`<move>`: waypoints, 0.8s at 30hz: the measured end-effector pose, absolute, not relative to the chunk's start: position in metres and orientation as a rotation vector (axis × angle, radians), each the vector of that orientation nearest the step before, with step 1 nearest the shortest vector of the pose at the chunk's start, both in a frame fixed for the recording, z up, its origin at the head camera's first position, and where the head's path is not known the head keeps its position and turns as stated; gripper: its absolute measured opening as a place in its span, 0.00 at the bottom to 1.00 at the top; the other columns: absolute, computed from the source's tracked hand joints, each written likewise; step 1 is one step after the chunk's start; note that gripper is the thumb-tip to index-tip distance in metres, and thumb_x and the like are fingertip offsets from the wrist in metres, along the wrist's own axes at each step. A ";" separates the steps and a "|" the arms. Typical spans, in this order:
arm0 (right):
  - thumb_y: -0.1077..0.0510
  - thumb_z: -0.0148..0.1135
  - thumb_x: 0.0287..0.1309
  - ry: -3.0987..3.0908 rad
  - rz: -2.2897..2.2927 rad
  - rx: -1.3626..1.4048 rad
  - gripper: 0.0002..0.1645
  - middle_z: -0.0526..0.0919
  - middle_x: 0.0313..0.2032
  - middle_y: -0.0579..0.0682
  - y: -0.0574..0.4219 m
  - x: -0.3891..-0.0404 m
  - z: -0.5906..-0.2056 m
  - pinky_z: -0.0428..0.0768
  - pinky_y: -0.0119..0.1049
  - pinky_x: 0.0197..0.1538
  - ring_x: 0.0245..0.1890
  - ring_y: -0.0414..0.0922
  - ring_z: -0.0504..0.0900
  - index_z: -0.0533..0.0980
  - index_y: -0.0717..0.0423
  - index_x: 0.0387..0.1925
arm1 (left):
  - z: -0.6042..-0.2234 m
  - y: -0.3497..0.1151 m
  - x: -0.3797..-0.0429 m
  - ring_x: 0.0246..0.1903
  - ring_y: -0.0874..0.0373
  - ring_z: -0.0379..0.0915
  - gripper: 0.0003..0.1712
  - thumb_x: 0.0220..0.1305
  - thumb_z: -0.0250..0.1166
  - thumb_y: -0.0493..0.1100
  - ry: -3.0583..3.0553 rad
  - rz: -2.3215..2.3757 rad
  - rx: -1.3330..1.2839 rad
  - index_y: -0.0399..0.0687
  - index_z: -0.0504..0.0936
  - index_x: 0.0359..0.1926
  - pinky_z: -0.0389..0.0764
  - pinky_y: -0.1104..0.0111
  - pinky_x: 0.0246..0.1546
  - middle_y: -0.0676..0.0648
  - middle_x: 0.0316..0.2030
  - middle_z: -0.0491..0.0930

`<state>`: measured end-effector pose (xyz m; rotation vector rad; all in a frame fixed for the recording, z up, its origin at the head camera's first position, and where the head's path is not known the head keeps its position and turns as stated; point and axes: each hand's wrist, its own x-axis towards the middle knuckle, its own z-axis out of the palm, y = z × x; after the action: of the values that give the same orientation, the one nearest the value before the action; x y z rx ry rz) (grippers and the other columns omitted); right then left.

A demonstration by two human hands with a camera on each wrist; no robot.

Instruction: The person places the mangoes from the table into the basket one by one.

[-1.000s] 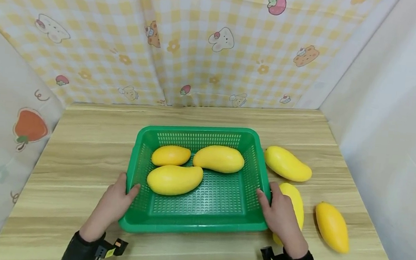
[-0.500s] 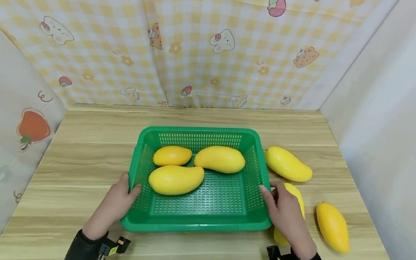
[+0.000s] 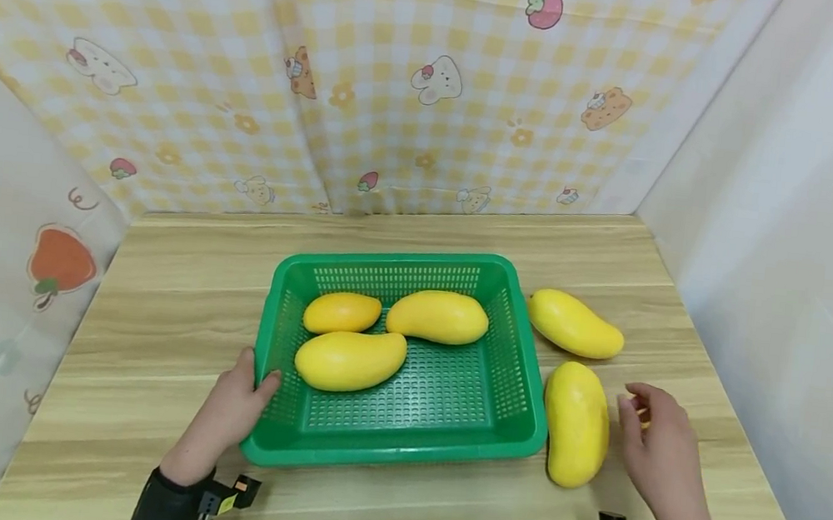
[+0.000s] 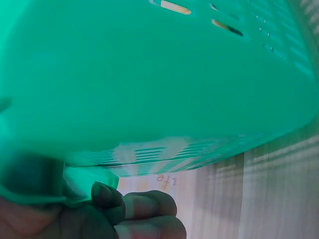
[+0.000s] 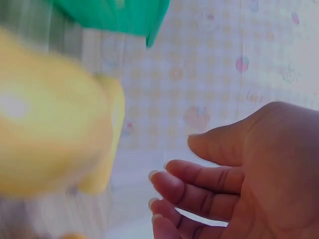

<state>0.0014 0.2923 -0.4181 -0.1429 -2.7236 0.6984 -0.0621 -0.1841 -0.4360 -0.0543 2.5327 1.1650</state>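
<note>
My left hand (image 3: 232, 397) grips the left rim of a green plastic basket (image 3: 397, 462), thumb inside and fingers outside. In the left wrist view its fingers curl at the edge of the green wall. Three yellow mangoes, among them a large front one (image 3: 350, 362), lie in the basket. My right hand (image 3: 662, 451) is over the table right of the basket, fingers loosely bent and holding nothing. Beneath it a mango (image 3: 645, 406) is almost wholly hidden. A long mango (image 3: 576, 426) lies between this hand and the basket, large and blurred in the right wrist view.
Another mango (image 3: 576, 324) lies by the basket's back right side. The wooden table (image 3: 180, 287) meets a yellow checked cloth (image 3: 369, 121) at the back. White sheets (image 3: 806, 205) hang along both sides.
My right hand has let go of the basket's right rim and moved right, past the long mango and over the far right one. My left hand and the basket stay nearly in place.
</note>
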 end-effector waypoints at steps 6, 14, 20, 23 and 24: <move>0.67 0.53 0.64 -2.784 0.668 -0.284 0.13 0.71 0.40 0.67 0.309 0.012 -0.425 0.67 0.54 0.39 0.42 0.63 0.67 0.71 0.75 0.47 | -0.437 -0.185 -0.061 0.28 0.52 0.78 0.21 0.72 0.48 0.40 2.537 1.177 -0.056 0.27 0.56 0.56 0.80 0.63 0.24 0.36 0.34 0.75; 0.64 0.50 0.66 -2.949 0.616 -0.497 0.14 0.59 0.51 0.78 0.332 0.022 -0.431 0.60 0.70 0.39 0.53 0.77 0.52 0.70 0.72 0.48 | -0.437 -0.185 -0.060 0.28 0.52 0.79 0.21 0.73 0.48 0.40 2.510 1.217 -0.052 0.27 0.56 0.56 0.81 0.62 0.24 0.36 0.34 0.75; 0.68 0.50 0.63 -2.998 0.566 -0.418 0.13 0.63 0.48 0.78 0.343 0.026 -0.434 0.59 0.68 0.40 0.52 0.74 0.55 0.76 0.66 0.47 | -0.438 -0.185 -0.061 0.28 0.52 0.79 0.20 0.73 0.48 0.40 2.495 1.238 -0.060 0.28 0.56 0.56 0.81 0.63 0.24 0.36 0.34 0.76; 0.75 0.48 0.54 -2.998 0.502 -0.324 0.18 0.67 0.45 0.77 0.345 0.026 -0.436 0.56 0.67 0.46 0.51 0.70 0.60 0.78 0.68 0.45 | -0.438 -0.186 -0.061 0.29 0.52 0.79 0.20 0.73 0.48 0.40 2.486 1.251 -0.061 0.29 0.57 0.56 0.81 0.63 0.24 0.36 0.35 0.75; 0.76 0.46 0.51 -3.029 0.499 -0.339 0.21 0.66 0.47 0.77 0.346 0.026 -0.435 0.58 0.67 0.45 0.50 0.71 0.60 0.77 0.68 0.47 | -0.438 -0.186 -0.061 0.29 0.52 0.79 0.20 0.73 0.48 0.40 2.483 1.253 -0.060 0.29 0.57 0.56 0.81 0.63 0.24 0.36 0.35 0.75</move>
<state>0.0259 0.3463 -0.4349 -0.3394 -3.0294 0.4989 -0.0610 -0.1864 -0.4383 -0.0602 2.4834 1.2534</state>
